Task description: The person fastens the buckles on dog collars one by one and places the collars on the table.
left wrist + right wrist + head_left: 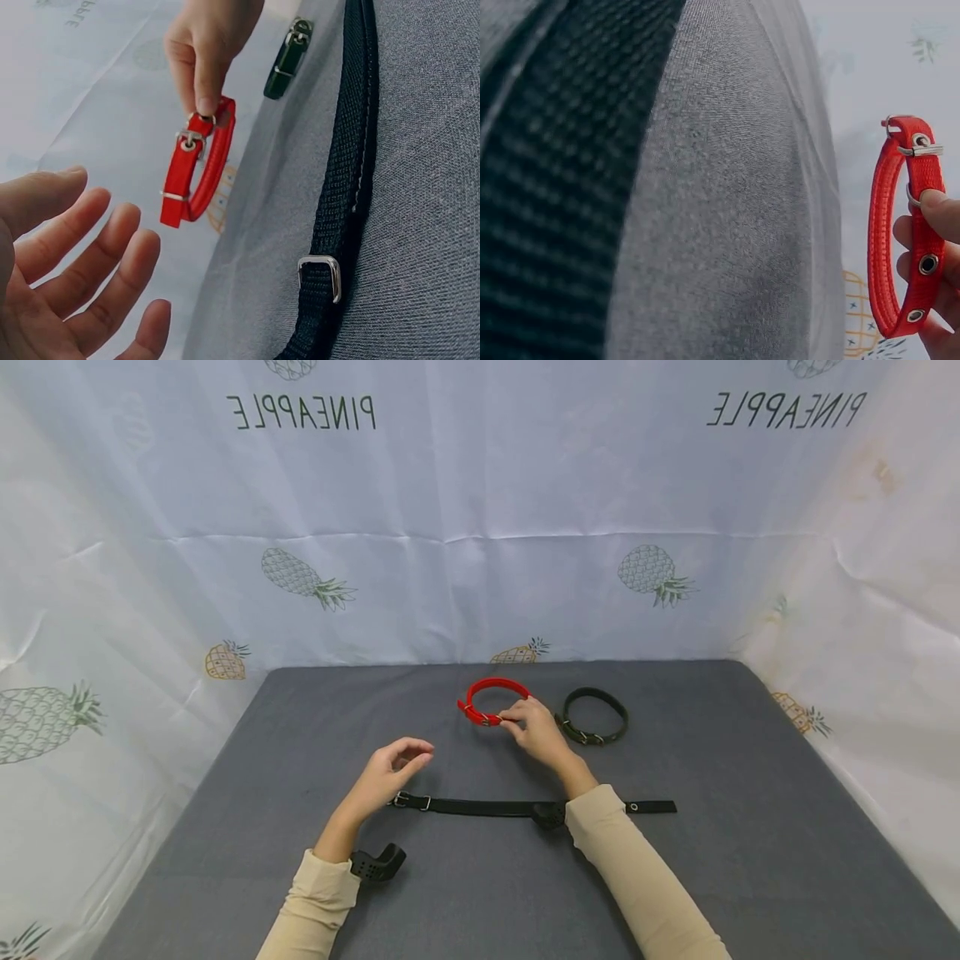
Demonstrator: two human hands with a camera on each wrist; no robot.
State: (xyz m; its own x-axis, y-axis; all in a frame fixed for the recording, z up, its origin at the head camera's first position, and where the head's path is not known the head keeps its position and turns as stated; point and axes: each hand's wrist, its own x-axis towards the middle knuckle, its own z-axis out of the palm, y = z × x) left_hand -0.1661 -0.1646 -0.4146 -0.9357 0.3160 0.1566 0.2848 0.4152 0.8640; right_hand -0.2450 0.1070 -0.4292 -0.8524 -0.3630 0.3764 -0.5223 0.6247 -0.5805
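Note:
My right hand point(542, 735) pinches a red collar point(480, 717), buckled into a loop, between thumb and fingers. In the right wrist view the red collar point(907, 225) shows its metal buckle, a ring and eyelets, with the thumb pressed on the strap. My left hand point(390, 772) is held above the table with relaxed, slightly bent fingers and nothing in them; the left wrist view shows the left hand point(75, 277) apart from the red collar point(180, 176). Below both hands a black collar point(480, 808) lies unbuckled and stretched out straight.
A dark green collar point(592, 693), buckled into a loop, is on the table to the right of the red one. A grey cloth covers the table point(300, 760). White pineapple-print curtains point(465, 485) hang behind it and at both sides.

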